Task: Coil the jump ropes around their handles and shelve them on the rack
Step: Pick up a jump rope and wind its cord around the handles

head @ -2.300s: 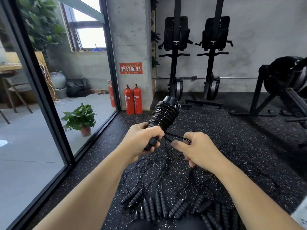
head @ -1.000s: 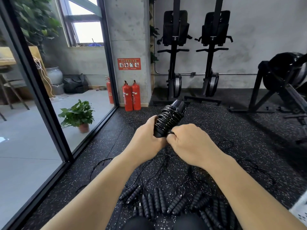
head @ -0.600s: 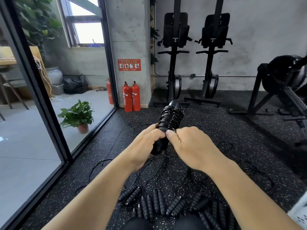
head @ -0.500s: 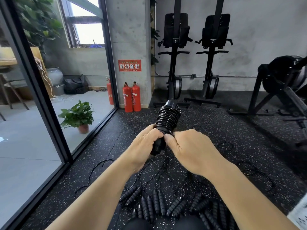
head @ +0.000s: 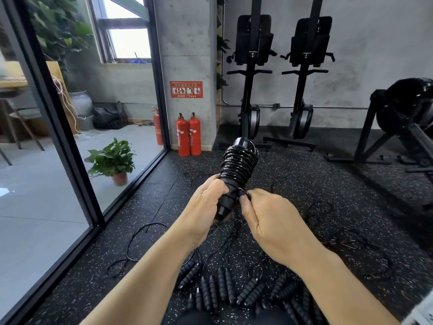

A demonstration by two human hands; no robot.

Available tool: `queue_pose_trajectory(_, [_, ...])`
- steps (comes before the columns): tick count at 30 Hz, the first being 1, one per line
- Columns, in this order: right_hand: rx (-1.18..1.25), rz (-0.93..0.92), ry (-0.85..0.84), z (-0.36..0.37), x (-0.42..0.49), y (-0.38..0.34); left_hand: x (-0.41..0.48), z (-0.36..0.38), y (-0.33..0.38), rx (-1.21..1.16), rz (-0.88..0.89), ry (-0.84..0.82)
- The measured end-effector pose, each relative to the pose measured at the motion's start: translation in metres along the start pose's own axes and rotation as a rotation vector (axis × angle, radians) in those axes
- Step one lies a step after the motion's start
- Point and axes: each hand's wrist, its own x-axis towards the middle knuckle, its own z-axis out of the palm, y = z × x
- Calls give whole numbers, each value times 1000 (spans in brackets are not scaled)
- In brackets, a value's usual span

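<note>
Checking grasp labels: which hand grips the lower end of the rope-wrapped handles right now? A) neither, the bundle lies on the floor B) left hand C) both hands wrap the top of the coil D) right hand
B: the left hand is closed around the lower end of the handles, while the right hand pinches the cord just below the coil.

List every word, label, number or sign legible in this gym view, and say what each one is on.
No text here can be quoted.
Red sign on the concrete pillar: white pictograms and lines of characters, too small and blurred to read.
Red fire extinguishers: small labels, unreadable.
Extinguisher behind the glass: a pale emblem, unreadable.
Coiled jump rope and upright machines: no visible text.
</note>
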Motion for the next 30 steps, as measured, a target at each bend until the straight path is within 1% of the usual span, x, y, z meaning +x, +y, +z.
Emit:
queue_pose_trajectory(9, [29,28,21,7,5,6,6,1,-9,-53,22,9])
queue_pose_trajectory(17, [90,90,52,13,4,4,8,10,-14,32,190,65])
queue_pose_trajectory(19, [134,106,66,12,3,6,8,11,-13,7,207,80])
queue_pose_trajectory(22, [170,125,109,10,0,9,7,12,-12,-21,159,87])
queue_pose_trajectory(26, [181,137,124,7,-1,10,6,15,-14,-45,70,89])
queue_pose_trajectory(28, [145,105,114,4,-1,9,3,16,-13,-73,57,79])
queue_pose_trajectory(30, [54,58,84,1,-2,10,0,15,-13,-92,46,92])
